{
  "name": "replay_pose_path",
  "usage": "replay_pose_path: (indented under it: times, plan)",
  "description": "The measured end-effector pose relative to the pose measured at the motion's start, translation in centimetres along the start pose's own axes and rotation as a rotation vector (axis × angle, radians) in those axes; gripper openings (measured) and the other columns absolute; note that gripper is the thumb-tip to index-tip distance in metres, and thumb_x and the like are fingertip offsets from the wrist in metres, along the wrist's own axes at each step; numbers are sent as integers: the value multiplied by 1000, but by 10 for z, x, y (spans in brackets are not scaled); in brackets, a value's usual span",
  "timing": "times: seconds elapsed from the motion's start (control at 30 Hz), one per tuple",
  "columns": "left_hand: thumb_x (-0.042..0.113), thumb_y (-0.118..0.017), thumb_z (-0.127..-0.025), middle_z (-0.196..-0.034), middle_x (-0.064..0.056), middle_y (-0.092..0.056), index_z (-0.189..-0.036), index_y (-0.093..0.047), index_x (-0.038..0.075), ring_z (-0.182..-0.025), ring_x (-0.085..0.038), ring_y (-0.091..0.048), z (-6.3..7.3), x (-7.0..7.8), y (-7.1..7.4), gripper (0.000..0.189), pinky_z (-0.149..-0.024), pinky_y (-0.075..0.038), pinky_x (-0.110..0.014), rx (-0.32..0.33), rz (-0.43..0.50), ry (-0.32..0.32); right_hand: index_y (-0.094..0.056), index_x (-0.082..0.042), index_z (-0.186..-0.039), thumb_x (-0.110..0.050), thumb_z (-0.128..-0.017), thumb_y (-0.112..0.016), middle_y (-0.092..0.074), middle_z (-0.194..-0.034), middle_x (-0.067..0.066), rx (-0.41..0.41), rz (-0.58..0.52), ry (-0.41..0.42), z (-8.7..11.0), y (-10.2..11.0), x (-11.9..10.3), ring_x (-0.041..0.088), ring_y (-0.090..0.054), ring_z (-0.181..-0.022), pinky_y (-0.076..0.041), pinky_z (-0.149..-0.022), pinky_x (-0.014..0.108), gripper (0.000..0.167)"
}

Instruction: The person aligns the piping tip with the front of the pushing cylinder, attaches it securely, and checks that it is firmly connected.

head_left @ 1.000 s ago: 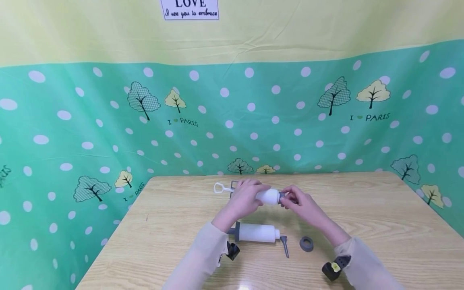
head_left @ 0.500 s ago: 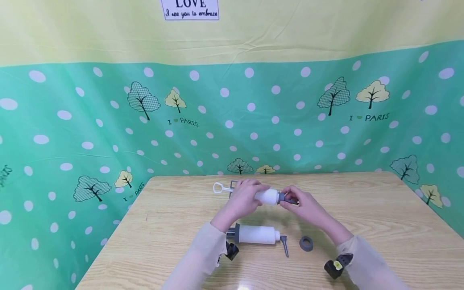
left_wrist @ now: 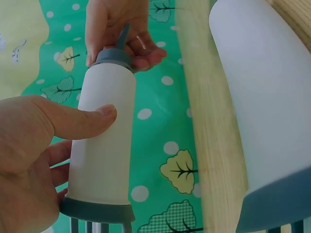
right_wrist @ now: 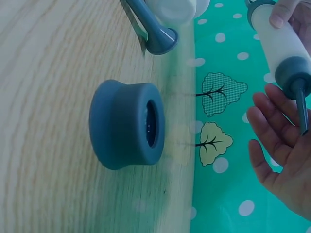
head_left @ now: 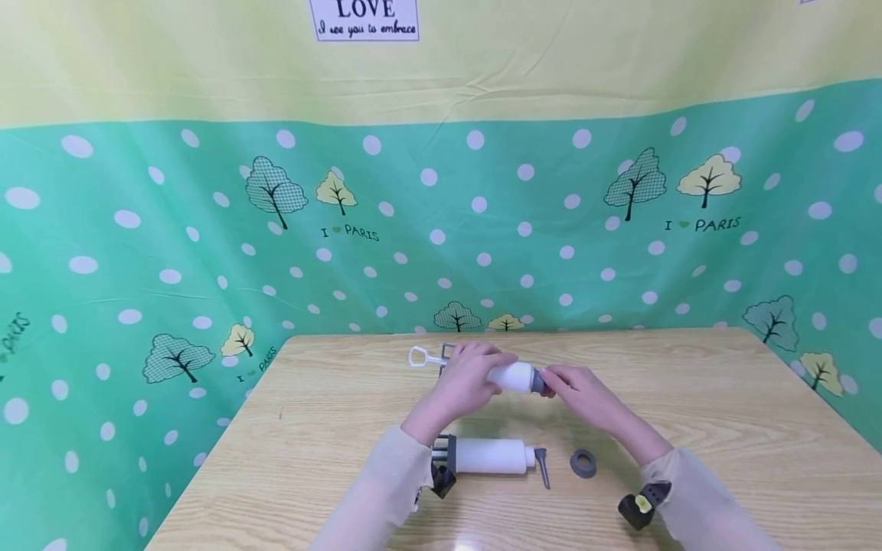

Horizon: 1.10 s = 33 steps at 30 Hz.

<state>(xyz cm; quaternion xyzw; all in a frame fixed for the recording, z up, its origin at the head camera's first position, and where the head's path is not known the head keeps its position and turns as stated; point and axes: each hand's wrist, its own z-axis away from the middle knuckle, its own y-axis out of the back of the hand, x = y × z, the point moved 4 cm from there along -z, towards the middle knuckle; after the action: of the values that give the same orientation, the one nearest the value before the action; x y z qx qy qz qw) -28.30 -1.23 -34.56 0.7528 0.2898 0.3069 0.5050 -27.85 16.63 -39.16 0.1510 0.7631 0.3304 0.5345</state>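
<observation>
My left hand [head_left: 471, 375] grips the white barrel of a pastry syringe [left_wrist: 104, 160], held above the table with its white ring handle [head_left: 417, 357] to the left. The thumb lies along the barrel and the fingers wrap behind it. At the barrel's right end sits a grey nozzle cap [left_wrist: 114, 57] with a narrow spout. My right hand [head_left: 586, 394] holds this cap between thumb and fingertips. In the right wrist view its other fingers [right_wrist: 269, 133] spread loosely beside the spout.
A second white-and-grey pastry syringe [head_left: 491, 456] lies on the wooden table [head_left: 331, 459] in front of the hands. Right of it are a loose grey nozzle [head_left: 543, 467] and a grey ring cap [head_left: 583, 463]. A patterned green cloth [head_left: 386, 252] hangs behind the table.
My right fingers have shifted their hold around the nozzle cap, and the back of the hand now covers the spout in the head view. The left hand keeps its grip.
</observation>
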Motion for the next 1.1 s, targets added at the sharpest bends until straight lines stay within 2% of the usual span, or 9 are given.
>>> replay_pose_path:
  times: [0.17,0.23,0.3,0.4,0.47,0.57,0.7,0.97,1.1]
  plan:
    - [15,-74,-71,-116,1,-61,-120,-59,24,-109,-19,-53,0,0,-1,51,-99,-32,-38,2,9,-6,-61,-10,-81,-31,-98,-36,-62,-78,3,1,-10,1,0,-1,2,17,-55,-74,-43,-63,25,37]
    - [15,-74,-71,-115,1,-61,-120,-59,24,-109,-19,-52,1,-1,-1,52,-99,-32,-38,2,11,-7,-60,-9,-90,-33,-97,-39,-62,-82,1,12,-13,1,0,-2,2,17,-56,-77,-44,-65,25,33]
    - [15,-74,-71,-116,1,-61,-120,-59,24,-110,-19,-52,1,-2,-2,52,-99,-32,-38,3,14,-6,-59,-9,-101,-35,-93,-48,-62,-87,1,36,-18,12,0,-1,1,16,-56,-81,-46,-67,25,29]
    - [15,-74,-71,-117,2,-61,-120,-59,24,-111,-18,-52,1,-3,-2,52,-99,-32,-38,4,12,-4,-53,-9,-115,-35,-83,-64,-61,-96,0,72,-11,68,1,0,-3,16,-57,-87,-48,-72,27,43]
    - [16,-74,-71,-117,2,-61,-120,-59,23,-111,-18,-52,1,-3,-1,52,-99,-32,-38,5,10,-5,-53,-8,-117,-30,-77,-71,-60,-99,-1,104,15,126,2,1,-6,16,-57,-88,-49,-75,28,49]
    - [16,-74,-71,-116,2,-61,-120,-59,23,-111,-19,-52,1,-3,-1,52,-99,-32,-38,5,10,-8,-54,-7,-114,-21,-72,-76,-60,-100,-1,159,59,210,3,1,-11,15,-58,-89,-49,-77,30,49]
    - [16,-74,-71,-115,2,-61,-120,-59,23,-110,-19,-52,1,-3,-1,51,-98,-32,-38,9,9,-15,-55,-8,-108,-12,-71,-76,-61,-97,-2,214,61,251,3,3,-14,12,-58,-86,-50,-77,34,42]
    - [17,-74,-72,-116,2,-61,-120,-59,22,-110,-19,-52,1,-3,-1,50,-97,-32,-37,12,14,-15,-55,-12,-107,-24,-85,-64,-60,-93,-2,175,-15,151,3,3,-9,14,-56,-87,-50,-74,31,27]
    - [17,-73,-73,-116,2,-61,-120,-59,22,-109,-19,-52,1,-2,-1,50,-97,-32,-37,10,15,-17,-55,-12,-107,-25,-90,-55,-61,-89,-3,160,-3,126,2,2,-10,12,-57,-83,-49,-69,27,21]
